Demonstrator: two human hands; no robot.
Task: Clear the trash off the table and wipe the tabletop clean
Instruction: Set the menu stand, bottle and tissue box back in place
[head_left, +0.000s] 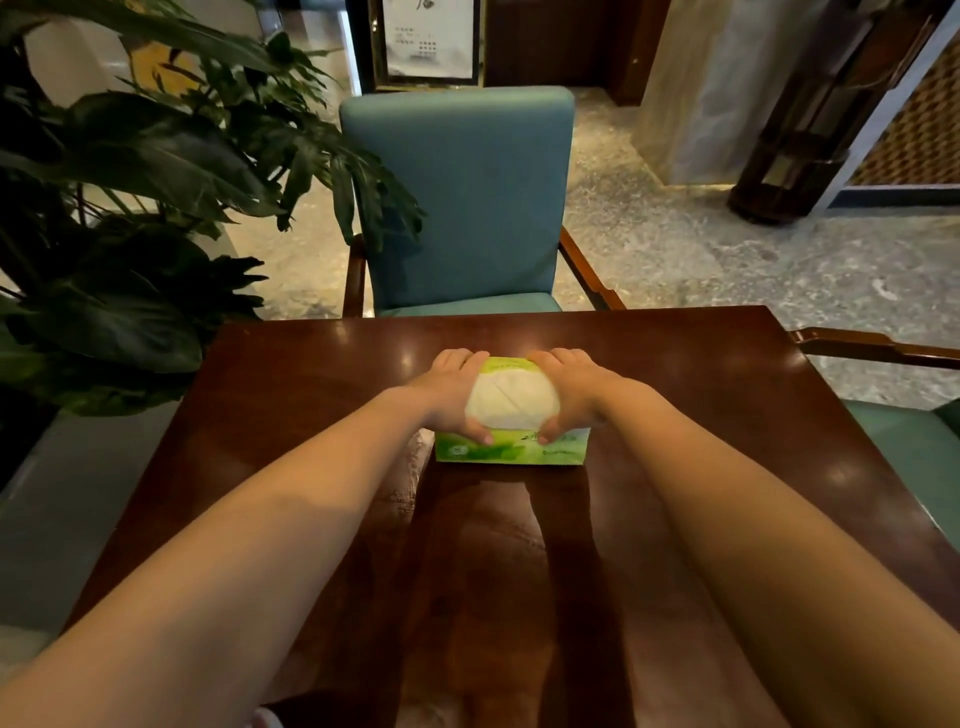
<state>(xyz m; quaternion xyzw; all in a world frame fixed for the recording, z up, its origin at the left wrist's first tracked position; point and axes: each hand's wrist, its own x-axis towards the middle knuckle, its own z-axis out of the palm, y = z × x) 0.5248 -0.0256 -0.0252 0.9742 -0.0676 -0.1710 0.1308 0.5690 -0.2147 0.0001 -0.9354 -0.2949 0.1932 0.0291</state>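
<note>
- The tissue box (511, 449) is sitting on the table (727, 395), near its middle.
- A tissue (511, 402) is lying on top of the tissue box, between the two hands.
- The left hand (452, 395) is gripping the tissue box's left end, and the right hand (571, 389) is gripping its right end.
- A chair (462, 208) is standing behind the tissue box, just past the table's far edge.
- A plant (130, 208) is standing left of the tissue box and behind it.
- A second chair (914, 447) is sitting right of the tissue box, at the table's side.
- A framed board (428, 41) is standing far behind the tissue box.
</note>
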